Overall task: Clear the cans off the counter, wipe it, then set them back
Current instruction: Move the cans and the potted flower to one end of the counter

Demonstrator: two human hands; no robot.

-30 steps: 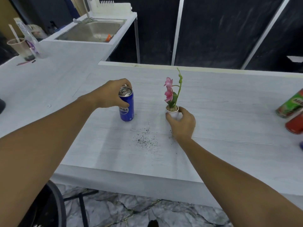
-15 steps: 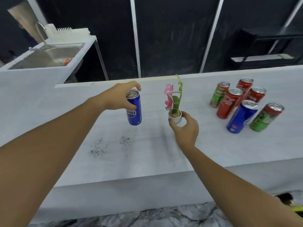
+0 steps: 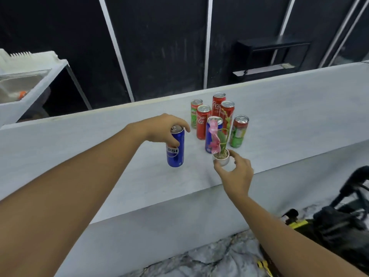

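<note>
Cans nearer now — rear ones half-hidden.

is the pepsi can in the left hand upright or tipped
Nearly upright, leaning slightly. The Pepsi can has its top under the left hand, which grips it from above, and its base points down at the counter.

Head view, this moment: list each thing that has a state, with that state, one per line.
left hand: grips the Pepsi can from above.
Pepsi can: upright, held by its top.
right hand: pinches the flower pot.
flower pot: upright, held near the counter's front edge.
cluster of six cans: standing upright, close together on the counter.
counter: bears the cluster.
</note>
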